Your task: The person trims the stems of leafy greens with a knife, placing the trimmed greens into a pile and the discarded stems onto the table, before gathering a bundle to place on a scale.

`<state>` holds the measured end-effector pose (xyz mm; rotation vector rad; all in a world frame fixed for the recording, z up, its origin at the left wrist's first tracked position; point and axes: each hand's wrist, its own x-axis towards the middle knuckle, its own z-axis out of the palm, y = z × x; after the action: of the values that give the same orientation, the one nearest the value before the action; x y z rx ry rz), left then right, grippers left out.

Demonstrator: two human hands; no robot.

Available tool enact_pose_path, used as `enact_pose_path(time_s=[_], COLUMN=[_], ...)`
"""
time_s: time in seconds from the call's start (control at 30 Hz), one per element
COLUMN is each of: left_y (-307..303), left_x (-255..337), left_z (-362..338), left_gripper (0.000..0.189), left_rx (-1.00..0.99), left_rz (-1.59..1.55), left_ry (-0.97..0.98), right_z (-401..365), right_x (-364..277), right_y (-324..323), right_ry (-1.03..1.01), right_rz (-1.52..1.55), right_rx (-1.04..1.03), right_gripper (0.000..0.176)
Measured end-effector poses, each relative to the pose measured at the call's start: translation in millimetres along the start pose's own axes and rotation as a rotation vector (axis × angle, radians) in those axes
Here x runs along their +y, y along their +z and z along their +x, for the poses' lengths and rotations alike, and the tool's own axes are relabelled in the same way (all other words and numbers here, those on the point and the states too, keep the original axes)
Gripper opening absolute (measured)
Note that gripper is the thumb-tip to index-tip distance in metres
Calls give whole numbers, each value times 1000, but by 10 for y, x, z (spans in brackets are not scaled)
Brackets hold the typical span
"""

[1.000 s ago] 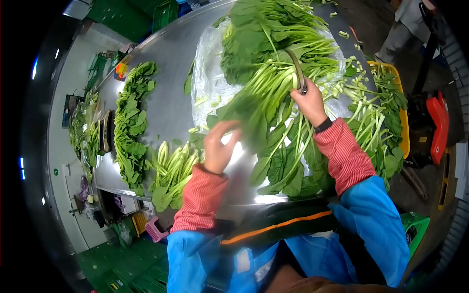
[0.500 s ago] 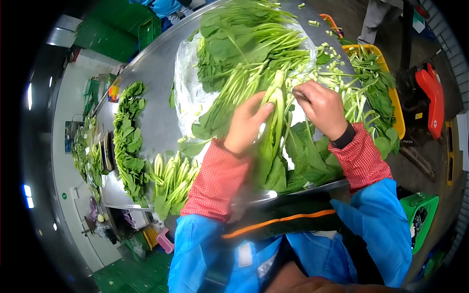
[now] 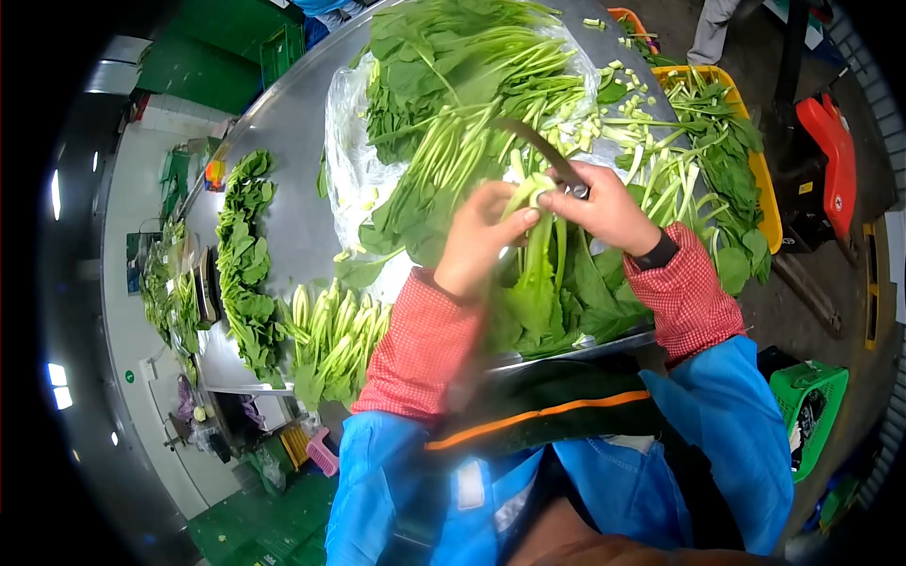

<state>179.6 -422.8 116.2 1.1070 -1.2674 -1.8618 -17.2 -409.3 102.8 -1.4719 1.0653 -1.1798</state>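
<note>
My left hand (image 3: 479, 234) is closed around a leafy green vegetable (image 3: 538, 274), near its pale stem end. In my right hand (image 3: 606, 209) is a curved knife (image 3: 540, 144), its blade pointing up and left, while the thumb touches the stem end beside my left fingers. Behind both hands lies a large pile of greens (image 3: 425, 85) on a clear plastic bag (image 3: 344, 179). Cut stem pieces (image 3: 618, 123) are scattered beyond my right hand. Loose leaves lie under the held vegetable.
The metal table (image 3: 302, 208) bears a row of greens (image 3: 247, 245) and a stem bunch (image 3: 330, 330) at the left. To the right are a yellow crate (image 3: 772, 212), a red machine part (image 3: 832, 156) and a green basket (image 3: 819, 424). Another person's leg (image 3: 713, 33) shows at the top.
The curved knife now shows clearly in my right hand, which has moved left and down to the stem end. The held vegetable sits lower, its stem end tilted toward me.
</note>
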Motion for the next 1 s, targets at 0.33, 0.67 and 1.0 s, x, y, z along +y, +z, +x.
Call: enact_pose_path(time_s=[0.33, 0.67, 1.0], left_y=[-101, -242, -296], left_x=[-147, -149, -301], left_z=[-113, -250, -316], left_gripper=[50, 30, 29], left_rx=[48, -162, -200], left_rz=[377, -64, -338], left_ry=[30, -151, -189], right_z=[-58, -67, -41], right_x=[132, -49, 92], right_y=[44, 326, 281], right_ry=[432, 53, 271], right_rz=[336, 88, 182], right_rx=[-44, 96, -19], right_gripper=[22, 28, 23])
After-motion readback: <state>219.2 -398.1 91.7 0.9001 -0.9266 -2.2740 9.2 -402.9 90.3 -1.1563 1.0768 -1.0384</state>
